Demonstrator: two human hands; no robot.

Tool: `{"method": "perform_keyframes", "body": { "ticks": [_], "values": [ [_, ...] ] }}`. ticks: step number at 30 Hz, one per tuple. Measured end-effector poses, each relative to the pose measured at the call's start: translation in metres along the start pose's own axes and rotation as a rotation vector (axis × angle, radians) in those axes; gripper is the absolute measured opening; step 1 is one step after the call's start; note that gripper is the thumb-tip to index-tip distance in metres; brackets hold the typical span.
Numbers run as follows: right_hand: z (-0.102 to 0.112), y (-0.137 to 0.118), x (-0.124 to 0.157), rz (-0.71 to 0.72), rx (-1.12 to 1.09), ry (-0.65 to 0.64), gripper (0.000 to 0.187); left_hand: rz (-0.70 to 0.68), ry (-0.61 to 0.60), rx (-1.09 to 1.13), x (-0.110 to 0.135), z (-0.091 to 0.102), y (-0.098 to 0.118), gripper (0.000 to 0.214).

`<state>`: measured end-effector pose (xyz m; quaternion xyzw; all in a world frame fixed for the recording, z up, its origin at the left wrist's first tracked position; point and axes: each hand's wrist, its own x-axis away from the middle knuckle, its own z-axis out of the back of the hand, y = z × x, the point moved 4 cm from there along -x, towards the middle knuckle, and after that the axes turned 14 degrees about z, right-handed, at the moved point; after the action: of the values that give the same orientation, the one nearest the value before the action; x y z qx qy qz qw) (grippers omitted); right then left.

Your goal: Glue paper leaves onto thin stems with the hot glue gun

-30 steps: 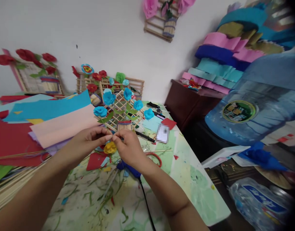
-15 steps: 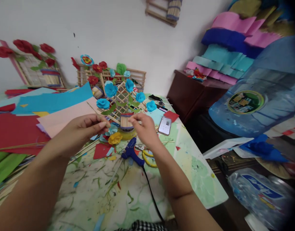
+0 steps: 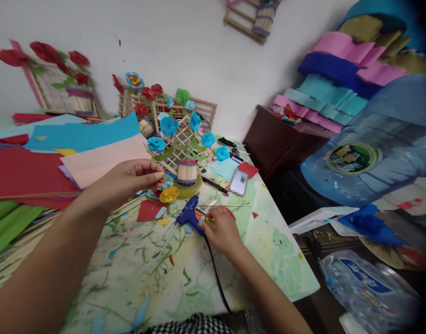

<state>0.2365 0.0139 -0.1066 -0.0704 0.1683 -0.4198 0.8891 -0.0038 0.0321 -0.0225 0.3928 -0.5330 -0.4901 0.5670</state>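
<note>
Paint-streaked table: R hand curled on scissors just right of glue gun; L hand pinched shut.

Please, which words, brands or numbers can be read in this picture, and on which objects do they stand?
Nothing is readable.
Round label on the big water jug: blurred.
Blue label on the plastic bottle: white marks, too blurred.
Phone screen: blurred out.

Bright, even indoor light; edges warped, right corners darkly vignetted.
</note>
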Motion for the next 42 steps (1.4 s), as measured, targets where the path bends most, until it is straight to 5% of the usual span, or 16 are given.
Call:
{"method": "perform_keyframes", "body": {
  "ticks": [5,10,16,22,30,33,37,42],
  "values": [
    [-0.018,-0.017,-0.012,0.110,0.141,-0.044,0.059,-0.002,0.025,-0.037,-0.002,0.002,0.000,0.022],
    [-0.029,-0.014,-0.018,0.103,0.160,-0.092,0.032,-0.011,0.032,-0.042,-0.005,0.005,-0.004,0.028],
    [-0.020,-0.009,-0.016,0.083,0.116,-0.017,0.025,-0.028,0.046,0.041,-0.007,0.005,-0.002,0.031],
    [-0.005,0.012,-0.012,-0.056,-0.190,0.190,0.023,0.028,0.021,0.139,-0.008,0.002,-0.005,0.027],
    [-0.006,0.044,-0.008,-0.166,-0.307,0.365,0.026,0.091,-0.143,0.388,-0.005,0.001,-0.005,0.013],
    [-0.004,0.049,-0.008,-0.233,-0.555,0.449,0.031,0.113,-0.176,0.387,-0.005,-0.002,-0.005,0.014],
    [0.005,0.037,-0.005,-0.214,-0.935,0.576,0.044,0.180,-0.209,0.275,-0.010,-0.016,-0.012,0.021],
    [0.008,0.010,0.011,-0.042,-1.015,0.646,0.053,0.159,-0.251,0.133,-0.017,-0.029,-0.022,0.025]
  ]
}}
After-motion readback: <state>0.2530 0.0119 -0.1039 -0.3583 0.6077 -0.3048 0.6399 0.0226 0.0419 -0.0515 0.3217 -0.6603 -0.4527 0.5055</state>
